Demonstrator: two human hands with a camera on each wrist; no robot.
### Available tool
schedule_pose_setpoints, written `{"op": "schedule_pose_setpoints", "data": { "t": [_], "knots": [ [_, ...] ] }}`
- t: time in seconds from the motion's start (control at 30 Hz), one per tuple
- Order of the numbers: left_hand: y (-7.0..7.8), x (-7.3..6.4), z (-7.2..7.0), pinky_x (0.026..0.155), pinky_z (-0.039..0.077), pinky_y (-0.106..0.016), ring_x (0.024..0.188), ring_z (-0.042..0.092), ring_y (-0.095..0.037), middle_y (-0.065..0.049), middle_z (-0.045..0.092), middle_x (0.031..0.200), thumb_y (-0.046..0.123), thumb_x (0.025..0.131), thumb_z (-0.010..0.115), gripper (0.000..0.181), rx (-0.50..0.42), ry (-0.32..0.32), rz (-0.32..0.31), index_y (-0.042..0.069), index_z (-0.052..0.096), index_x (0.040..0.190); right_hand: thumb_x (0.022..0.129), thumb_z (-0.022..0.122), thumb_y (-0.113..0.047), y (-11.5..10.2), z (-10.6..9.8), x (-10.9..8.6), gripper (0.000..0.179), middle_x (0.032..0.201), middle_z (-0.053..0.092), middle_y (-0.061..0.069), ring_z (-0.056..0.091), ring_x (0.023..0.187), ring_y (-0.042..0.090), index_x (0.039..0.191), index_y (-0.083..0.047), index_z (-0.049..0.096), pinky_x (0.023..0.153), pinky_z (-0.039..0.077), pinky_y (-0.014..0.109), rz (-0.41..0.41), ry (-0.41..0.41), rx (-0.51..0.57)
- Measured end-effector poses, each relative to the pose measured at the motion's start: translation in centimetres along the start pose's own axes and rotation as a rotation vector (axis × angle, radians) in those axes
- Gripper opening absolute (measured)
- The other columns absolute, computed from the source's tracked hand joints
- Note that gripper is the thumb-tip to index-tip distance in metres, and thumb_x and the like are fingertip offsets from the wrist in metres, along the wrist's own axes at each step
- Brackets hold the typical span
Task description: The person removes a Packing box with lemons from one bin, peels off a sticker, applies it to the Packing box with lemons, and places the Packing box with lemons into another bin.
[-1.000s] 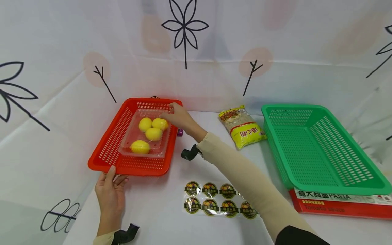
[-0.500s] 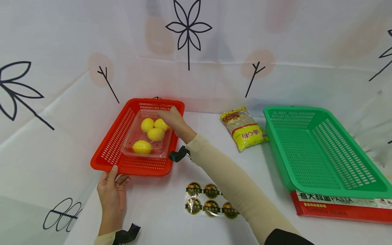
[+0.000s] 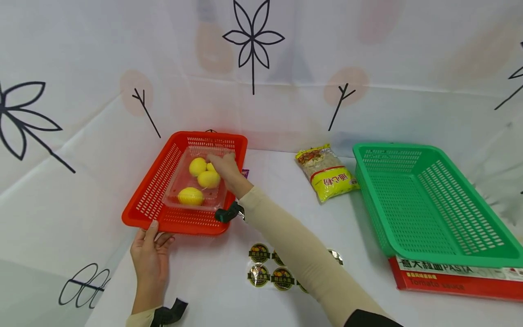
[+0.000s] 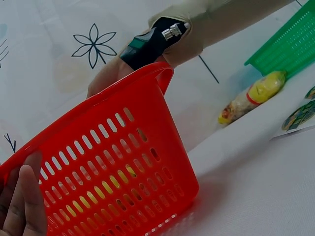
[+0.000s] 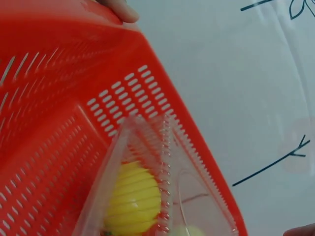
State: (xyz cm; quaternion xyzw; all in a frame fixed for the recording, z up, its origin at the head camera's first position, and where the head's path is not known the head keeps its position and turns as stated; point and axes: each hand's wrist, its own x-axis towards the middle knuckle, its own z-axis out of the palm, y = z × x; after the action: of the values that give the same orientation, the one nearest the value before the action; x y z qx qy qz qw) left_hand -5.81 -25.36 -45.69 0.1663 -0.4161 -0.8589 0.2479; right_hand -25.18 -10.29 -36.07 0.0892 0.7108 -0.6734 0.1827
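Near its left corner, the front rim of the red plastic basket (image 3: pixel 143 200) is gripped by my left hand (image 3: pixel 149 259), thumb over the edge. Inside the basket lies a clear plastic box (image 3: pixel 173 193) with several yellow lemons (image 3: pixel 190 196). My right hand (image 3: pixel 225 170) reaches over the right part of the box and partly covers a lemon at the back; its fingertips are hard to make out. In the right wrist view, the box's ridged clear edge (image 5: pixel 165 172) stands beside a lemon (image 5: pixel 133 199), and only a bit of finger shows at the lower right.
A yellow-labelled pasta bag (image 3: pixel 327 172) lies right of the red basket. Farther right, a green basket (image 3: pixel 408 204) rests on a red pasta box (image 3: pixel 449 284). A sheet of round stickers (image 3: pixel 259 274) lies in front, partly beneath my right forearm.
My right hand has moved left and slightly forward from the basket's right rim to over the lemons. My left hand keeps its hold on the basket. The view has shifted slightly.
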Motion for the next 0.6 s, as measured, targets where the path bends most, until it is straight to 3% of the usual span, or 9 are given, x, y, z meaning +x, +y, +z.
{"op": "schedule_pose_setpoints", "data": {
  "t": [0.2, 0.47, 0.6],
  "knots": [
    [0.0, 0.0, -0.2, 0.069, 0.061, -0.027, 0.076, 0.073, -0.021, -0.020, 0.063, 0.136, 0.020, 0.104, 0.066, 0.056, 0.015, 0.016, 0.000, -0.006, 0.046, 0.150, 0.092, 0.071, -0.028, 1.1, 0.8, -0.2, 0.102, 0.154, 0.039, 0.011, 0.049, 0.123, 0.029, 0.167, -0.012, 0.004, 0.110, 0.043, 0.054, -0.012, 0.055, 0.077],
    [0.0, 0.0, -0.2, 0.070, 0.061, -0.027, 0.077, 0.074, -0.021, -0.022, 0.058, 0.142, 0.020, 0.104, 0.066, 0.057, 0.006, 0.006, -0.010, -0.004, 0.046, 0.151, 0.091, 0.071, -0.029, 2.2, 1.7, 0.2, 0.093, 0.151, 0.043, 0.012, 0.052, 0.117, 0.028, 0.164, -0.010, 0.017, 0.109, 0.045, 0.049, -0.043, 0.127, 0.128],
    [-0.1, 0.0, -0.1, 0.070, 0.061, -0.027, 0.077, 0.073, -0.021, -0.022, 0.058, 0.142, 0.020, 0.104, 0.066, 0.057, -0.001, 0.005, -0.009, -0.004, 0.046, 0.151, 0.091, 0.070, -0.026, 2.6, 1.8, 0.4, 0.095, 0.153, 0.041, 0.013, 0.052, 0.116, 0.028, 0.165, -0.008, 0.013, 0.110, 0.044, 0.046, -0.053, 0.135, 0.129]
  ]
}}
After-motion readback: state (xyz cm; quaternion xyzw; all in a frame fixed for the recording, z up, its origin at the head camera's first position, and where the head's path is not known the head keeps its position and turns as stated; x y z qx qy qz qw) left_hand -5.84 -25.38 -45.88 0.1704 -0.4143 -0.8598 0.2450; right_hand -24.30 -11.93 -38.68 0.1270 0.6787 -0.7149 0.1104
